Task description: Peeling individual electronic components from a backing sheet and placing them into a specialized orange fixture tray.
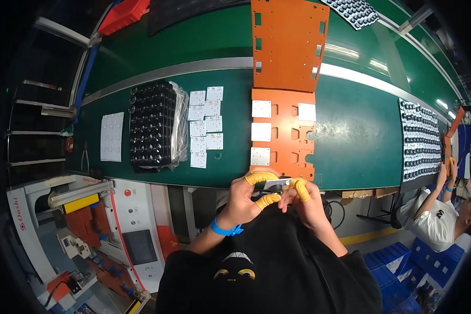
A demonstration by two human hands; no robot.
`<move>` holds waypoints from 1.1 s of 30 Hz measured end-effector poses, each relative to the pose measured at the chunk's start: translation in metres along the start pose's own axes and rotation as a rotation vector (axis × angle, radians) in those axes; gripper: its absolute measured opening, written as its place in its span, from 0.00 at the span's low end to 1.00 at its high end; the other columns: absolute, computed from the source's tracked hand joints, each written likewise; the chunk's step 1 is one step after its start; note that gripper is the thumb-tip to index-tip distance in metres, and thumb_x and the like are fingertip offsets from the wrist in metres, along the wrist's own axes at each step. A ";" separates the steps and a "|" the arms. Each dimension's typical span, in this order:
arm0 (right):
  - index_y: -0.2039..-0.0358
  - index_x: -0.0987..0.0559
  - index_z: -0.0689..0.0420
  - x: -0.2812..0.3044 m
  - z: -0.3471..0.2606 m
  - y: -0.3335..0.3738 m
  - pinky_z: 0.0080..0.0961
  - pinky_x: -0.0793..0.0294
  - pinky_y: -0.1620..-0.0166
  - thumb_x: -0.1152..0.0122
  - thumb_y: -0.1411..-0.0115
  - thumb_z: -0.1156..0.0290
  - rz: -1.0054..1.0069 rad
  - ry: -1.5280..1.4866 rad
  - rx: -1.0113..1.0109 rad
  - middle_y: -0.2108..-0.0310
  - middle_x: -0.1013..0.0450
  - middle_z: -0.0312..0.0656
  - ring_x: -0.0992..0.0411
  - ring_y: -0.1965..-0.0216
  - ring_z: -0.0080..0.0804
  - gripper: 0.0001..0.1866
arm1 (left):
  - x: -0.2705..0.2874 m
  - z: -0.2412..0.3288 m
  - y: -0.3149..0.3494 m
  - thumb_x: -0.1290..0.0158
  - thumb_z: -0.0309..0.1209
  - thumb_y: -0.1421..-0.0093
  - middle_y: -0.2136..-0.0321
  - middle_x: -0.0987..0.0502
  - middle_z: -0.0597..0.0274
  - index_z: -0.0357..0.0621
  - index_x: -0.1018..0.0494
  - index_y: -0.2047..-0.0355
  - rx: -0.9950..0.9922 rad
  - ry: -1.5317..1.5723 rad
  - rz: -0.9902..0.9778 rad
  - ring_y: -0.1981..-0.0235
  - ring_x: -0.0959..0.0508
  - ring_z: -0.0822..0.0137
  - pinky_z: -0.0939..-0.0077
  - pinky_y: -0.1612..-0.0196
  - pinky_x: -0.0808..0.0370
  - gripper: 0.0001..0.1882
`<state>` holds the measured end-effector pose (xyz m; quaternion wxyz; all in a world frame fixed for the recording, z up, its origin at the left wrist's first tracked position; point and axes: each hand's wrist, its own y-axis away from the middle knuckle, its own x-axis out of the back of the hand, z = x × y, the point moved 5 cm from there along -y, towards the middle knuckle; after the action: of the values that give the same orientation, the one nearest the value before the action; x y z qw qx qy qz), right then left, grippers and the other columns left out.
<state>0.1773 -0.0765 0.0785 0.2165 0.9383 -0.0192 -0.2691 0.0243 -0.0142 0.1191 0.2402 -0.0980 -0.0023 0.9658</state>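
Note:
My left hand (244, 200), with yellow finger cots and a blue wrist strap, pinches a small white board (272, 183) with a black round part (276, 189) at its underside. My right hand (304, 198), also in yellow cots, closes its fingertips at the board's right side. Both hands are above the table's near edge. Just beyond them lies an orange fixture plate (283, 148) with cut-outs. White square boards (261, 132) sit in its left column, and one white board (307, 112) is at its upper right. The fixture's orange lid (289, 47) is swung open, away from me.
Loose white boards (198, 129) lie in two columns left of the fixture. Beside them is a stack of black trays (153, 125) with round black parts, partly in clear plastic. A machine (141, 235) stands at lower left. Another person (435, 220) works at far right beside a filled tray (421, 140).

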 end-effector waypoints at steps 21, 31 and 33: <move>0.72 0.21 0.62 0.091 -0.057 -0.070 0.15 0.43 0.75 0.37 0.39 0.67 0.521 0.538 0.215 0.78 0.30 0.26 0.40 0.77 0.11 0.11 | 0.053 -0.024 -0.001 0.42 0.20 0.46 0.55 0.25 0.52 0.37 0.25 0.54 -0.197 -1.035 0.294 0.50 0.30 0.49 0.60 0.47 0.31 0.17; 0.70 0.21 0.63 0.102 -0.039 -0.094 0.16 0.42 0.76 0.37 0.38 0.66 0.496 0.589 0.093 0.79 0.31 0.27 0.40 0.79 0.13 0.12 | 0.076 -0.051 0.022 0.45 0.35 0.40 0.40 0.36 0.48 0.33 0.35 0.42 0.018 -1.450 0.266 0.37 0.43 0.41 0.45 0.40 0.43 0.28; 0.70 0.21 0.64 0.097 -0.041 -0.093 0.16 0.42 0.76 0.37 0.38 0.67 0.504 0.592 0.068 0.79 0.31 0.26 0.40 0.79 0.13 0.12 | 0.079 -0.060 0.027 0.46 0.36 0.39 0.39 0.37 0.48 0.33 0.36 0.41 0.031 -1.466 0.232 0.36 0.45 0.41 0.44 0.39 0.43 0.29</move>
<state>0.2734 0.0087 0.0231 0.2407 0.9478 -0.1948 0.0756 -0.0455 -0.0040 0.0444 0.0749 0.5755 -0.1379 0.8026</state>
